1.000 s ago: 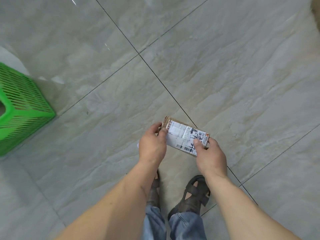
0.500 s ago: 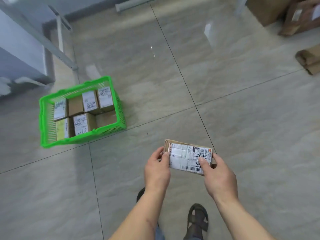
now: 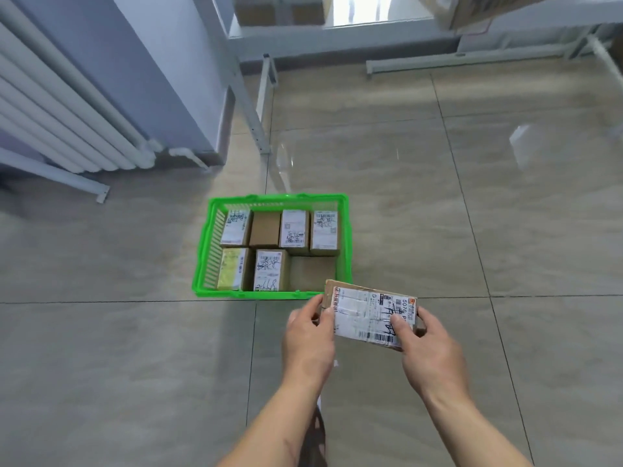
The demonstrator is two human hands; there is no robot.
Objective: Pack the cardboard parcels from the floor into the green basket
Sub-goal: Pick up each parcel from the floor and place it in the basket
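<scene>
Both hands hold one cardboard parcel [image 3: 369,313] in the air, label side up. Left hand [image 3: 308,342] grips the left short end: thumb curled onto the top face at the label's edge, the other fingers wrapped behind and under that end, mostly hidden. Right hand [image 3: 429,353] grips the right short end: thumb pressed on the label near the barcode, fingers curled round the far edge and underside. Neither hand has anything else in it.

Parcel sits slightly tilted, left end a bit further out than the right. White shipping label with black scribble and a barcode, brown cardboard showing round it.

Green basket [image 3: 202,264] stands on the tiled floor [image 3: 135,365] just beyond the left fingertips; the parcel's far left corner overlaps the basket's near right corner in view, but height above it cannot be told. Inside the basket: far row of four boxes [image 3: 279,230], three labelled and one plain brown; near row holds a yellow-faced box [image 3: 231,269] and a labelled box [image 3: 269,271]. Past the left thumb, the near right part of the basket shows a plain brown surface [image 3: 312,273]; box or basket floor, cannot tell.

Further out, up and left of the hands: white radiator [image 3: 60,123] against a bluish wall [image 3: 151,62], white metal frame legs [image 3: 259,119]. A sandal [image 3: 318,433] shows between the forearms.
</scene>
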